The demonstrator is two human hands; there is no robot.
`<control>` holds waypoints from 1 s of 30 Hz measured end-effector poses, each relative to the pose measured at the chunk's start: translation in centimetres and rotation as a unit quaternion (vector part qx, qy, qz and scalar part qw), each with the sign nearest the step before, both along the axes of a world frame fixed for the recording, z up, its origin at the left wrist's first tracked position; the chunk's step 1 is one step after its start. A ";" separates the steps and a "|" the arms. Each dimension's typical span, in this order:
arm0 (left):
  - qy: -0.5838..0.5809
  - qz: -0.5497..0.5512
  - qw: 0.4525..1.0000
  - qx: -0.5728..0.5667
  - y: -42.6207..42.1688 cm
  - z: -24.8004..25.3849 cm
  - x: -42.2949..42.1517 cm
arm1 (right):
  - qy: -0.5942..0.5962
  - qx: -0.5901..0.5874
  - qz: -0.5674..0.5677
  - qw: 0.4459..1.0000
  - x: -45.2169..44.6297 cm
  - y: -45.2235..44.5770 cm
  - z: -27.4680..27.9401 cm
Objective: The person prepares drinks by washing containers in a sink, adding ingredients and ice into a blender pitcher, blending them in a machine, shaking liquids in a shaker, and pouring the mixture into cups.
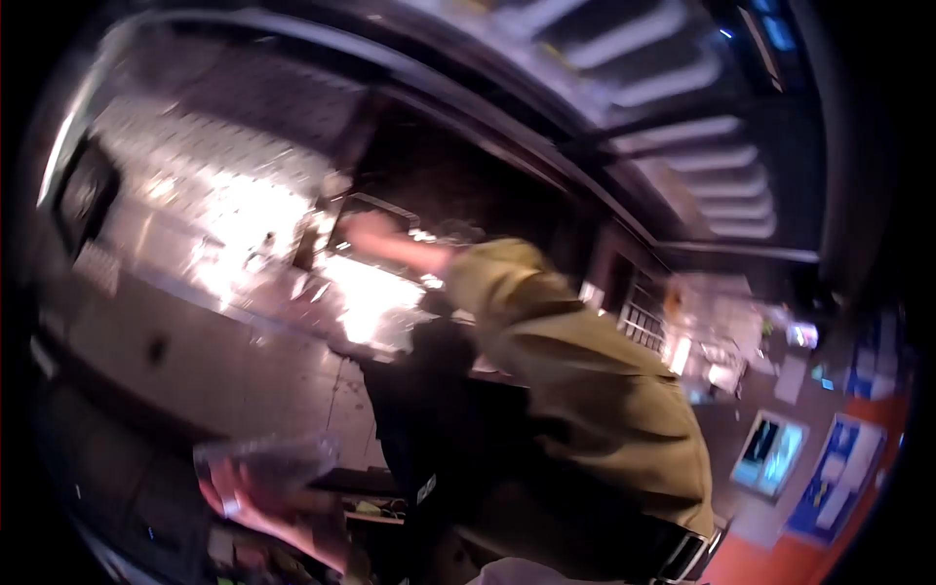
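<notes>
My left hand (234,492) is at the lower left, its fingers around a clear plastic container (283,458) that is blurred and see-through. A pale band or ring shows on this hand. My right arm, in a khaki sleeve (595,370), stretches across the middle toward a brightly lit metal counter. At its end my right hand (375,236) is smeared by motion, so its fingers cannot be made out. It is beside a thin metal rim (395,207) and above a glaring bright metal surface (375,297). Whether it touches either is unclear.
A perforated metal panel (214,112) rises behind the counter. A dark round-ended object (86,193) stands at the far left. Slatted metal vents (702,175) run overhead at the upper right. A lit screen (768,453) and a blue-and-white panel (834,478) are at the right.
</notes>
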State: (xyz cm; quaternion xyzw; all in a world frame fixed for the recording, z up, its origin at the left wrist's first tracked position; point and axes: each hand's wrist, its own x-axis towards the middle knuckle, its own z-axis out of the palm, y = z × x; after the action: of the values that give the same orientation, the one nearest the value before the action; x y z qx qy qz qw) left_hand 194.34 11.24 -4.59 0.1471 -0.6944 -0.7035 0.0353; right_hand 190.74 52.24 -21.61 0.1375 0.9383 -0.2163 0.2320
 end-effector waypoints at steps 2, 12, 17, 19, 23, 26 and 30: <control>0.009 -0.031 0.990 -0.138 -2.4 -3.4 1.1 | -0.026 -0.010 -0.026 0.999 -1.3 -1.4 -2.2; 0.030 -0.091 0.994 -0.050 4.6 -5.3 -5.7 | -0.278 -0.323 -0.264 0.865 -3.6 1.6 -8.2; 0.081 -0.095 0.992 -0.009 5.2 -3.6 -7.6 | -0.422 -0.443 -0.394 0.685 -4.3 2.8 -5.3; 0.107 -0.093 0.990 0.013 4.9 -2.7 -8.5 | -0.297 -0.429 -0.359 0.774 -1.1 3.2 0.1; 0.209 -0.086 0.969 0.105 4.0 0.4 -10.7 | -0.115 -0.395 -0.301 0.860 7.9 4.4 14.9; 0.297 -0.060 0.945 0.126 8.9 4.6 -11.8 | -0.048 -0.362 -0.374 0.853 12.5 7.1 15.8; 0.397 -0.088 0.907 0.105 12.8 2.9 -16.6 | 0.004 0.043 -0.335 0.941 16.1 10.7 4.8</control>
State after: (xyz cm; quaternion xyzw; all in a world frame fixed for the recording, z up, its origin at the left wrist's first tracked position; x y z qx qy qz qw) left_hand 177.78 24.07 -1.71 -0.2032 -0.5552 -0.7728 0.2305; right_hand 206.80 62.99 -16.85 0.4530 0.8473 -0.2418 0.1357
